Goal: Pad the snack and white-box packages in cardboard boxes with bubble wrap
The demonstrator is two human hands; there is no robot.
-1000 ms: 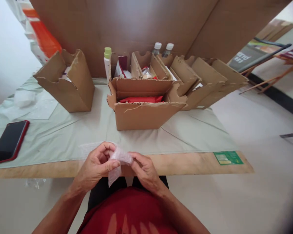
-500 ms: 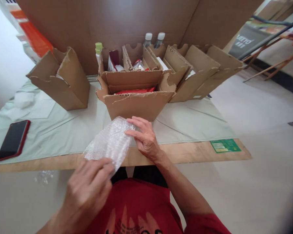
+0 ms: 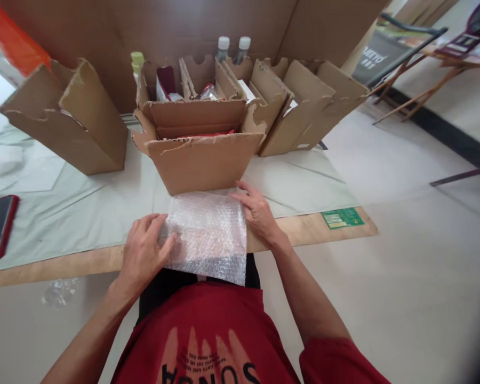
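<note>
A clear bubble wrap sheet (image 3: 208,234) lies spread across the table's front edge, and its lower end hangs over my lap. My left hand (image 3: 146,248) rests on the sheet's left side, with thumb and fingers apart. At its upper right corner, my right hand (image 3: 258,210) touches the wrap with outstretched fingers. Directly behind the sheet stands an open cardboard box (image 3: 202,165), and something red (image 3: 208,135) shows inside it.
Several open cardboard bins (image 3: 304,112) stand in a row behind, with two capped bottles (image 3: 223,48) beyond them. Another cardboard bin (image 3: 92,128) is at left. A phone (image 3: 0,226) lies at the left edge, a green card (image 3: 342,218) at the right front. Clear plastic (image 3: 59,292) lies below the table.
The bubble wrap went from bunched and slanted between my hands to spread flat. My left hand moved up onto the table edge, and my right hand shifted slightly right. The view shifted too.
</note>
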